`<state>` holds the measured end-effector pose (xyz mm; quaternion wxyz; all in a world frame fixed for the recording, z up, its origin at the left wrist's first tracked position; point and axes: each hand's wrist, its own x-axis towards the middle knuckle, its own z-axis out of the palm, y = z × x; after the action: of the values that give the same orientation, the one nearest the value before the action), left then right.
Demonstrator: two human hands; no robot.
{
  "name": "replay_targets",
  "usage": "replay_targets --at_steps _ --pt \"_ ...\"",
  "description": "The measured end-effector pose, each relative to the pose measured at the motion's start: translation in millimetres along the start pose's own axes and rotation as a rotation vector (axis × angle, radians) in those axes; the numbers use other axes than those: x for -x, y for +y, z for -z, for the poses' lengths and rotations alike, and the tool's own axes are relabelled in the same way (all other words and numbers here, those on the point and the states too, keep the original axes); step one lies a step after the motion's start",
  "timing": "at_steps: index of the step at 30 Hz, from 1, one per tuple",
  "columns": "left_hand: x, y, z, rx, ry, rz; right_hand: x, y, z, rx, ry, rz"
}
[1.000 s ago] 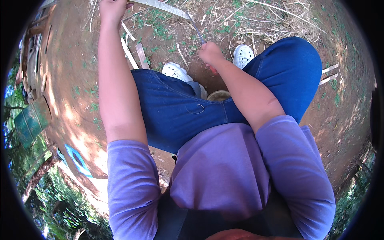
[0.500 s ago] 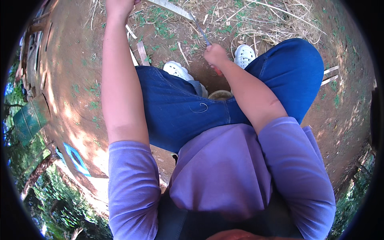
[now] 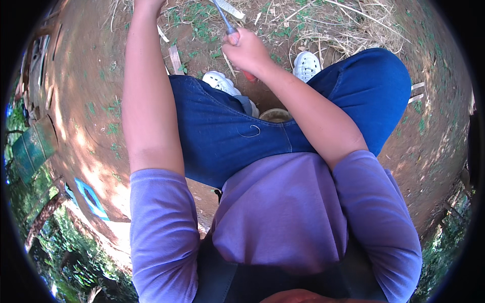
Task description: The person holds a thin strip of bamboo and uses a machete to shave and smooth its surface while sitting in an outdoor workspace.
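My right hand (image 3: 246,52) is closed round the red handle of a knife (image 3: 223,16), in front of my white shoes. The narrow grey blade points up and left, out past the top edge. Beside the blade, the end of a pale flat strip (image 3: 233,11), bamboo or wood by its look, shows at the top edge. My left arm reaches straight forward, and only the back part of my left hand (image 3: 148,5) shows at the top edge. Its fingers and anything in them are cut off from view.
Shavings and thin fibres (image 3: 348,28) lie heaped on the dirt ahead. A short flat wood piece (image 3: 175,59) lies beyond my left knee. White clogs (image 3: 306,66) are on my feet, and a round tan rim (image 3: 275,115) shows between my legs. Pale strips (image 3: 417,93) lie at right.
My right hand has moved up and to the left with the knife, so the blade now runs further along the strip. My left hand has slipped further out past the top edge.
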<state>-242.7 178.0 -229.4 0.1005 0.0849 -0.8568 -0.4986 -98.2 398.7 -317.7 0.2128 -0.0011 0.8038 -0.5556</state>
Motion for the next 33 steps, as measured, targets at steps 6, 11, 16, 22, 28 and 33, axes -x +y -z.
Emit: replay_targets --at_steps 6,11,16,22,28,33 --pt "-0.7 -9.7 -4.1 0.041 0.029 0.036 -7.6 116.9 20.0 -0.058 -0.115 -0.593" --pt "-1.6 -5.5 -4.0 0.018 -0.003 0.009 -15.8 103.8 -2.2 -0.251 -0.146 -0.588" --pt "-10.8 -13.8 -4.8 -0.086 0.088 0.038 -13.0 64.3 1.4 -0.008 -0.133 -0.462" --pt "-7.1 -23.3 0.5 -0.116 0.201 0.054 4.7 20.2 -4.9 0.106 -0.027 -0.078" --pt "-2.9 -17.6 -4.7 -0.056 0.19 0.053 -6.3 101.3 13.7 0.029 -0.116 -0.565" --pt "-13.0 -16.6 -6.4 -0.123 0.223 -0.023 -6.9 58.6 2.7 0.025 -0.162 -0.408"
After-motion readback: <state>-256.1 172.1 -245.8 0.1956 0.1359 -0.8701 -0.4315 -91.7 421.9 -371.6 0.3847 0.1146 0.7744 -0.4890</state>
